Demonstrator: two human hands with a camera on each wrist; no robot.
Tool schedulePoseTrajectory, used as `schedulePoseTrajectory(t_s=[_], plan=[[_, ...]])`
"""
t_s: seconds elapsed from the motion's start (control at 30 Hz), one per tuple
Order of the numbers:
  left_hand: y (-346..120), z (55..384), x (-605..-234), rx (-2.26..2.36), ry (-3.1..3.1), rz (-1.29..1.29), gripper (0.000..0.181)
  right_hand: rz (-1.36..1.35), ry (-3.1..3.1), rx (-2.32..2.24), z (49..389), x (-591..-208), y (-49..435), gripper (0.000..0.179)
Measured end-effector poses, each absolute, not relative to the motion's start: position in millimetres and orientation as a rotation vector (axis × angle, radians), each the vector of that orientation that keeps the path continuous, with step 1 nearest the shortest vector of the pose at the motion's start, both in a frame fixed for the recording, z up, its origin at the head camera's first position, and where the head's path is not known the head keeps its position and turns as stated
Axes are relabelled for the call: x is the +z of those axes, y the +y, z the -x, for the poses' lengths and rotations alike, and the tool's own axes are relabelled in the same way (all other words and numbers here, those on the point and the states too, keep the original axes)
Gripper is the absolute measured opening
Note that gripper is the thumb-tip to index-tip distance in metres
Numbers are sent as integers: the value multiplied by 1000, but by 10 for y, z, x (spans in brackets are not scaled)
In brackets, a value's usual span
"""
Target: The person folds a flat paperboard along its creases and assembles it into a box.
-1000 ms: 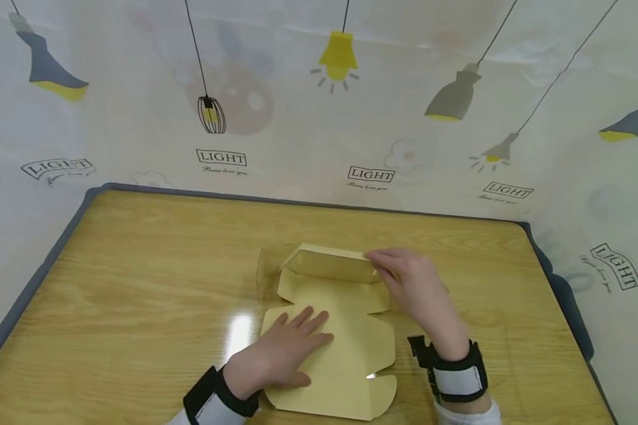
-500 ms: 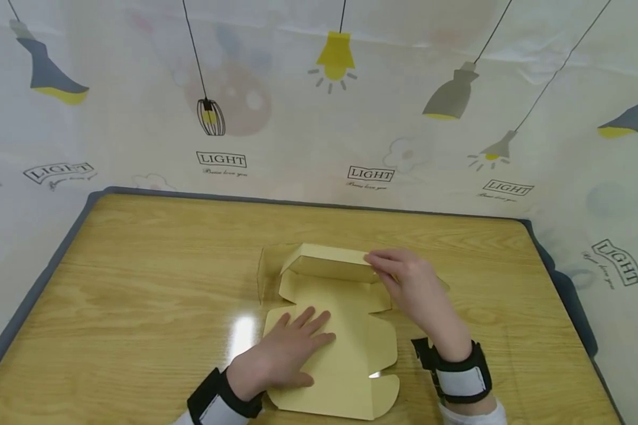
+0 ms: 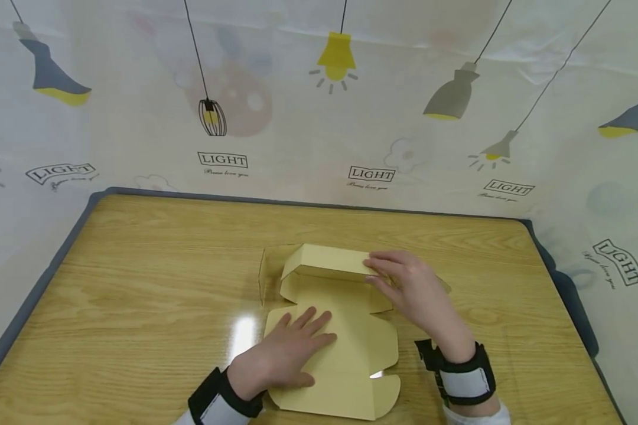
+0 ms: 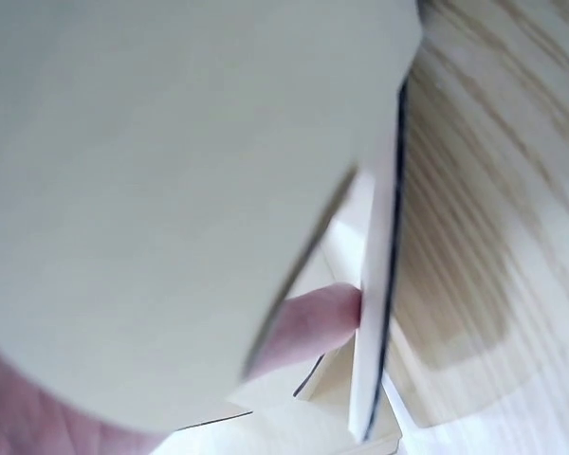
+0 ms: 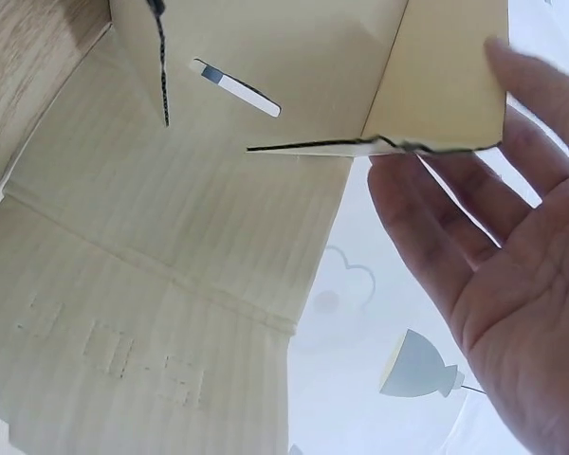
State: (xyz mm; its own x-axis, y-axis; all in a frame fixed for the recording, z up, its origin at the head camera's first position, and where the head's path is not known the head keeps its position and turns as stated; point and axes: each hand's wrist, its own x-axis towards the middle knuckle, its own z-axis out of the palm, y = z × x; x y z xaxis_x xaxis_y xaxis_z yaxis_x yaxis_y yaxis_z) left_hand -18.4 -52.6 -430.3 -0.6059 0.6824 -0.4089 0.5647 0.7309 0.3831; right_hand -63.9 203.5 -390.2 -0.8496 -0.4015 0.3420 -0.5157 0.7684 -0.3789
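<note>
A pale yellow cardboard box blank (image 3: 351, 354) lies partly folded on the table, with its far wall raised. The top panel (image 3: 329, 258) of that wall bends over toward me. My left hand (image 3: 289, 354) rests flat with spread fingers on the near panel. In the left wrist view one fingertip (image 4: 313, 327) shows through a gap between cardboard flaps. My right hand (image 3: 417, 289) touches the right end of the bent panel, fingers extended over its outer face and thumb by its lower edge. The right wrist view has those fingers behind the cardboard (image 5: 441, 76).
A side wing (image 3: 271, 274) stands out left of the raised wall. Rounded flaps (image 3: 384, 342) stick out along the blank's right side. Around it spreads the wood-grain table (image 3: 154, 295), backed by a lamp-printed white sheet (image 3: 298, 112).
The raised wall's top panel has tipped farther over toward me. My right fingers, which pinched its corner, have spread, with the thumb lower. The left hand stays in place.
</note>
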Motion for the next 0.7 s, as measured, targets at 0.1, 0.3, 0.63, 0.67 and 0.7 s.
schedulePoseTrajectory(t_s=[0.1, 0.3, 0.63, 0.67, 0.7], plan=[[-527, 182, -4298, 297, 2392, -942, 79, -704, -2754, 723, 642, -3906, 2041, 26], [-532, 179, -4295, 294, 2396, -945, 79, -649, -2885, 757, 639, -3911, 2048, 28], [-547, 203, -4301, 304, 2411, -975, 76, -639, -2936, 755, 643, -3899, 2053, 28], [-562, 215, -4290, 322, 2415, -985, 74, -636, -2939, 753, 642, -3897, 2053, 28], [-582, 232, -4276, 349, 2420, -998, 72, -636, -2941, 750, 641, -3896, 2054, 28]])
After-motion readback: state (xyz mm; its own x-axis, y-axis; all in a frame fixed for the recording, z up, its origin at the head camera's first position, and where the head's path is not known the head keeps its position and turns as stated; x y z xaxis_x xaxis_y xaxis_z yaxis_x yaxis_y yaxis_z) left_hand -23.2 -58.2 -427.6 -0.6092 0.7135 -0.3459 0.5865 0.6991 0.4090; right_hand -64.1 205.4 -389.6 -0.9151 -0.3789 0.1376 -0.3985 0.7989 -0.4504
